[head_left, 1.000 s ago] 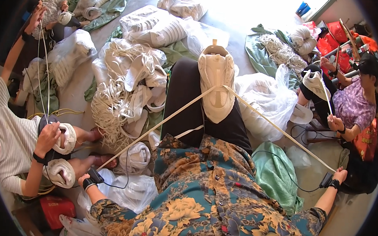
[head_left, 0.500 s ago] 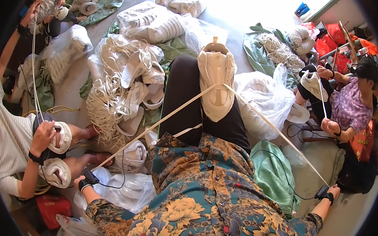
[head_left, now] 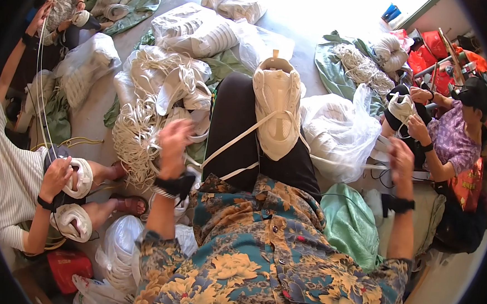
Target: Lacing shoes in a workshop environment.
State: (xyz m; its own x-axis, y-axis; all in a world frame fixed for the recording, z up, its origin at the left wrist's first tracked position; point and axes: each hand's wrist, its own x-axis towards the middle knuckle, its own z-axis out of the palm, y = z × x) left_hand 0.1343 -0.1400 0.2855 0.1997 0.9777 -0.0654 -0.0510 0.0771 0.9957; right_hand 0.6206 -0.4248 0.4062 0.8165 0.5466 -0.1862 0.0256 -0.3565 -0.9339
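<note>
A cream sneaker (head_left: pixel 277 106) rests sole-down on my black-trousered leg (head_left: pixel 231 123), toe pointing away from me. Two flat white laces run from its eyelets, one to each side. My left hand (head_left: pixel 174 141) is raised left of the leg and closed on the left lace (head_left: pixel 236 142). The left hand is blurred. My right hand (head_left: pixel 402 159) is lifted at the right, gripping the right lace (head_left: pixel 343 165), which passes in front of a clear plastic bag (head_left: pixel 337 130). Both wrists wear black bands.
A heap of white laces (head_left: pixel 139 129) and shoe uppers lies left of my leg. A person in a striped shirt (head_left: pixel 8 176) at the left holds a white shoe (head_left: pixel 80 178). A person in purple (head_left: pixel 450 142) at the right handles another. Bags of shoes (head_left: pixel 195 29) lie beyond.
Both my hands have come up and inward from wide, low positions, still holding the laces. The laces now run shorter to the shoe. The sneaker stays on my leg.
</note>
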